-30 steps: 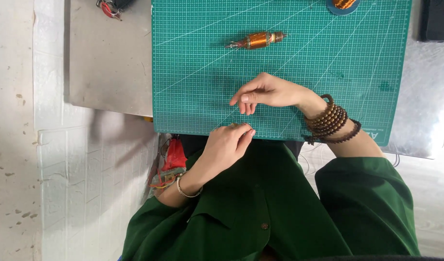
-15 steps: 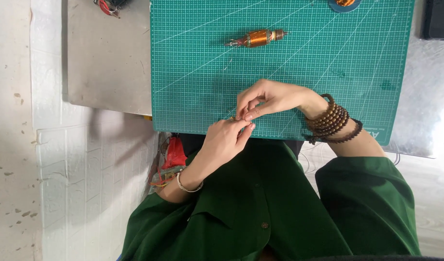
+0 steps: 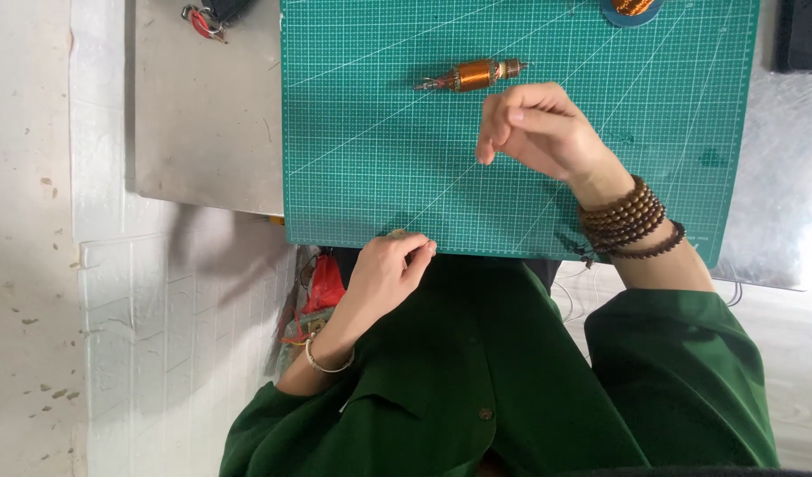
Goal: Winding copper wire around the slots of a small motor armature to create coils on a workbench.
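Two pinching grips, your left hand [image 3: 384,269] at the green cutting mat's [image 3: 353,132] near edge and your right hand [image 3: 534,128] raised beside the copper-wound armature [image 3: 472,75], seemingly hold fine wire: light, kink-prone, so pinch gently near its ends.

Cutting mat [image 3: 370,132]: teal-green w/ fine pale grid + white diagonal lines. Wound coil part [image 3: 472,74]: copper-orange winding, silvery-grey ends. Spool [image 3: 633,8] at top edge: copper wire, blue rim. Tabletop [image 3: 203,115]: dull grey metal. Bead bracelets [image 3: 626,219]: brown, darker strand nearest sleeve. Sleeves/shirt [image 3: 476,380]: dark green, brown button. Thin bangle [image 3: 326,365]: silver. Floor [image 3: 35,265]: off-white, speckled.
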